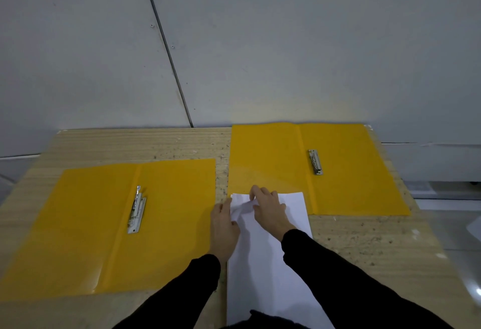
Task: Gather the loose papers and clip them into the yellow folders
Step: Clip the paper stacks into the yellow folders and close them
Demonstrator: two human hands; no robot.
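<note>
Two yellow folders lie open on the wooden table. The left folder [86, 229] has a metal clip [136, 210] along its spine; the right folder [346, 172] carries its own clip [315, 162]. A stack of white papers [263, 271] lies between them, its far edge overlapping the right folder's left flap. My left hand [223, 229] pinches the papers' far left corner, which is bent up. My right hand [268, 211] rests on top of the papers near the far edge, fingers spread and pressing down.
The wooden table [182, 143] ends at a grey panelled wall behind. Its right edge drops off to a pale floor [453, 224]. Black sleeves cover both forearms.
</note>
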